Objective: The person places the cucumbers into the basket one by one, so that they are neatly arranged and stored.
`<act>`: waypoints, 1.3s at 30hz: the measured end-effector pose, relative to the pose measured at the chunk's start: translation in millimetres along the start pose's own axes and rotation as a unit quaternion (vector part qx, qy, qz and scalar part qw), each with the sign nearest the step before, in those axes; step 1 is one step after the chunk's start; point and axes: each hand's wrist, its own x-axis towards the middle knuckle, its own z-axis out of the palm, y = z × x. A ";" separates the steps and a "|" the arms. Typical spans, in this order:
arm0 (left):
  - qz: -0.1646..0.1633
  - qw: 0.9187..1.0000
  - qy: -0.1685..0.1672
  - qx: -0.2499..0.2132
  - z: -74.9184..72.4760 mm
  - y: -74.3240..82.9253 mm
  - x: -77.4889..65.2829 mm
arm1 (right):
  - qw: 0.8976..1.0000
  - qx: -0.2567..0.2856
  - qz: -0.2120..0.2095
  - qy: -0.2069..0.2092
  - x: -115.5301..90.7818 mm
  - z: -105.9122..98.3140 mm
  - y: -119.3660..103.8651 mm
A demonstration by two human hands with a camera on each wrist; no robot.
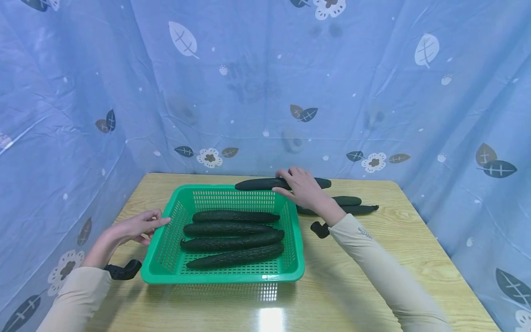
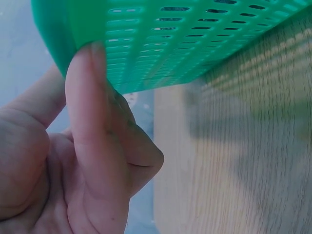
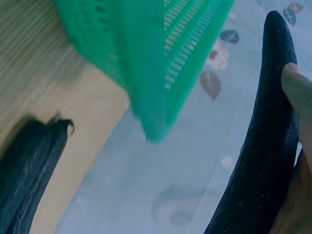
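Note:
My right hand (image 1: 304, 188) grips a long dark green cucumber (image 1: 257, 184) near its middle, held level above the back right rim of a green plastic basket (image 1: 224, 278). In the right wrist view the thumb lies along this cucumber (image 3: 263, 131), which is apart from the basket's corner (image 3: 155, 122). My left hand (image 1: 143, 226) pinches the basket's left rim between thumb and fingers; the left wrist view shows a finger (image 2: 87, 97) against the rim's outer side. Several cucumbers (image 1: 232, 243) lie side by side inside the basket.
To the right of the basket, more cucumbers (image 1: 358, 210) lie on the wooden table (image 1: 373, 267), partly hidden by my right forearm. A blue patterned curtain (image 1: 265, 92) hangs behind the table and along both sides.

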 end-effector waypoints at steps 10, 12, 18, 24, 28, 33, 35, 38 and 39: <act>0.001 1.000 0.004 0.003 1.0 0.5 -0.7 | 0.999 -0.001 0.028 -0.026 13.8 14.2 -31.4; 0.002 1.000 0.002 0.000 0.9 0.4 -0.8 | 0.999 0.003 0.034 -0.032 15.6 16.6 -37.5; 0.002 1.000 0.002 -0.008 1.3 0.4 -1.2 | 0.998 0.020 0.039 -0.043 21.9 21.4 -56.1; -0.001 1.000 0.006 -0.008 1.7 -1.6 -0.5 | 0.997 0.019 0.045 -0.063 28.0 29.9 -73.8; -0.001 1.000 0.007 -0.006 1.6 -3.1 -0.8 | 0.996 0.015 0.046 -0.076 31.8 36.5 -85.8; -0.001 1.000 0.004 -0.010 1.3 -3.8 -0.7 | 0.994 0.015 0.048 -0.092 36.2 45.7 -98.4; -0.002 1.000 0.003 -0.014 1.3 -3.6 -0.5 | 0.994 0.018 0.050 -0.100 37.2 50.3 -101.9; -0.001 1.000 0.000 -0.017 1.2 -3.3 -0.1 | 0.992 0.019 0.054 -0.114 38.1 58.6 -105.0; -0.002 1.000 0.001 -0.017 1.2 -3.2 -0.1 | 0.991 0.020 0.056 -0.118 38.6 61.4 -105.4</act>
